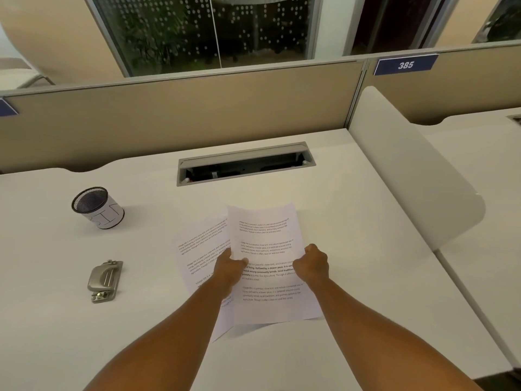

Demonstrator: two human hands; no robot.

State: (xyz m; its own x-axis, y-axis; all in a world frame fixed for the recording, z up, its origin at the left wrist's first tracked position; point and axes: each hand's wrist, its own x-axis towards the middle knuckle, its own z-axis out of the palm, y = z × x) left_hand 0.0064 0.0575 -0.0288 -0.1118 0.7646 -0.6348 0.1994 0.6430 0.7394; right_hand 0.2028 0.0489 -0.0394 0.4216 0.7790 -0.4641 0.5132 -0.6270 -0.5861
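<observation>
A printed sheet of paper (pixel 266 232) is lifted slightly off the white desk (pixel 352 221), with several short paragraphs of text on it. My left hand (pixel 229 266) pinches its left edge, thumb on top. Its right edge is gripped by my right hand (pixel 313 263), fingers curled. A second printed sheet (pixel 203 249) lies flat on the desk under and to the left of the held one, turned at an angle and partly covered by my left arm.
A black mesh cup (pixel 97 207) with a white label stands at the left. Nearer me on the left lies a grey metal hole punch (pixel 105 280). An open cable tray (pixel 245 163) is set into the desk. Beige partition behind, white divider (pixel 408 170) at right.
</observation>
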